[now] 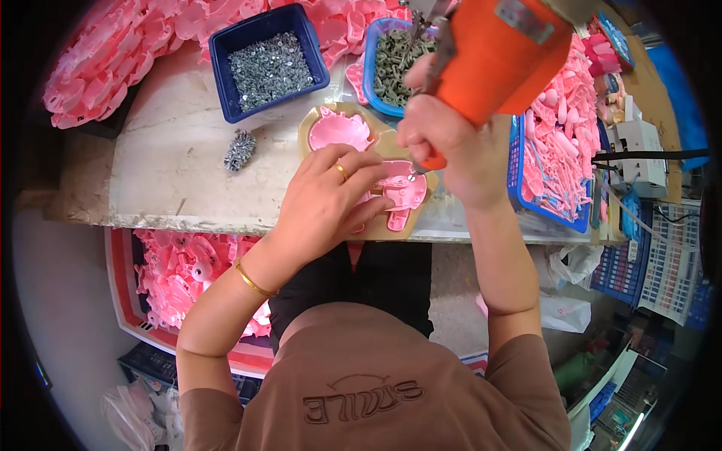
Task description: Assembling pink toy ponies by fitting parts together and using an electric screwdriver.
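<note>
Head view, left hand (331, 197) flat, pressing pink part (398, 192), right hand (444, 139) fisted around orange screwdriver (492, 52)

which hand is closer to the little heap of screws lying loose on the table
Left. The left hand rests on the pink part, just right of the screw heap; the right hand, holding the orange screwdriver, is farther right.

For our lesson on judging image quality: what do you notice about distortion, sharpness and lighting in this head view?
Head view: fisheye bends the table edge and leaves black corners; the orange screwdriver looms large and soft near the lens; the left hand and the pink part are evenly lit and sharp, without hard shadows.
</note>
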Available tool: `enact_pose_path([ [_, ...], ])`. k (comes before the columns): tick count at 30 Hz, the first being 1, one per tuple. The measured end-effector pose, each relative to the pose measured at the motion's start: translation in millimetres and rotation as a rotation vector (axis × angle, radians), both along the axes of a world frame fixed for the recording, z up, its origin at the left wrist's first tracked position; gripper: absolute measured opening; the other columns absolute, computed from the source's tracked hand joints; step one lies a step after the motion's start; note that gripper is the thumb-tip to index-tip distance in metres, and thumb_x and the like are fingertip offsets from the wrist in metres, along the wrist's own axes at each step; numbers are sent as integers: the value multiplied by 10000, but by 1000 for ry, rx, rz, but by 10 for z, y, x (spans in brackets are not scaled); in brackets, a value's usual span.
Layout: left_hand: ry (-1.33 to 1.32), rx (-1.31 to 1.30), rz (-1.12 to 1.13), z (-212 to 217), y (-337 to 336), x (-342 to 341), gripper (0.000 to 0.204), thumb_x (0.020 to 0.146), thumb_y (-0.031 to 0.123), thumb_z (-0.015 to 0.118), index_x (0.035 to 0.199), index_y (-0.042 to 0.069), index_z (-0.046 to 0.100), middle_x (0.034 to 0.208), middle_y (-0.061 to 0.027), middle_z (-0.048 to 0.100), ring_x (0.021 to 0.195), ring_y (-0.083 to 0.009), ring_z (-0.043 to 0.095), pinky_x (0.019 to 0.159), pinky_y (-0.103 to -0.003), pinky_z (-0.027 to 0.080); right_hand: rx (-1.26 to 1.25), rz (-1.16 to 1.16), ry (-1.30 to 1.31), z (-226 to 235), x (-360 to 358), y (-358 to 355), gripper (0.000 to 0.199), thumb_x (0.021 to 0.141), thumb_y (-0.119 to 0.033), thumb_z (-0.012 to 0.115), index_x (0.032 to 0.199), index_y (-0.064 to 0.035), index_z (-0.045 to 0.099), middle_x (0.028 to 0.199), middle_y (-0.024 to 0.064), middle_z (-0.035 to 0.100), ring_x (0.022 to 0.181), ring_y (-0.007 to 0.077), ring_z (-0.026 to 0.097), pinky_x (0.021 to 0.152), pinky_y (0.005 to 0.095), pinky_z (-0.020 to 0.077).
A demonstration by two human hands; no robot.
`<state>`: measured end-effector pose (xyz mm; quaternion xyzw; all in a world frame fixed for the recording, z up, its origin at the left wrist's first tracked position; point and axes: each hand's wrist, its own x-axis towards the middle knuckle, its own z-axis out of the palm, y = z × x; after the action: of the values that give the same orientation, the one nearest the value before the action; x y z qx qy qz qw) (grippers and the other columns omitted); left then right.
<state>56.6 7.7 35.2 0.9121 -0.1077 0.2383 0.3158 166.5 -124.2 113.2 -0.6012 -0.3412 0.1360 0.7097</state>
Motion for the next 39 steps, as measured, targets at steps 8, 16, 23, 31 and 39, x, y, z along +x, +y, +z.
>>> enact_pose_path([
  [8,5,153,-58,-114,-99,-93,279,760,214,764,987,87,665,1065,-36,624,1050,-242,577,904,-372,489,-25,-48,-5,-99,-16,-63,240,869,-107,592,1041,53,544,613,39,535,491,101,504,543,291,490],
  [16,3,198,-47,-143,-102,-93,285,775,215,746,1017,87,668,1057,-34,633,1045,-238,580,909,-365,483,20,-40,85,-192,0,-36,235,873,-113,610,1032,45,543,625,40,549,491,103,514,534,285,487],
  [23,17,193,-37,-176,-109,-89,273,789,200,721,1035,93,668,1031,-24,646,983,-219,593,897,-356,479,-11,-81,18,-273,-12,-40,143,868,-107,614,917,19,565,620,33,557,488,86,520,499,245,464],
  [31,-9,202,-18,-188,-127,-93,261,793,213,714,1020,94,667,1028,-18,638,973,-218,587,896,-355,478,9,-192,16,-361,-100,13,83,852,-58,634,870,-6,572,630,14,554,510,70,532,490,227,454],
  [39,-23,213,-32,-212,-133,-147,320,791,216,729,1074,90,653,1090,-31,636,1065,-229,580,1052,-422,424,70,26,-39,-125,-39,90,278,866,-197,763,964,13,610,861,14,609,807,62,555,715,239,475],
])
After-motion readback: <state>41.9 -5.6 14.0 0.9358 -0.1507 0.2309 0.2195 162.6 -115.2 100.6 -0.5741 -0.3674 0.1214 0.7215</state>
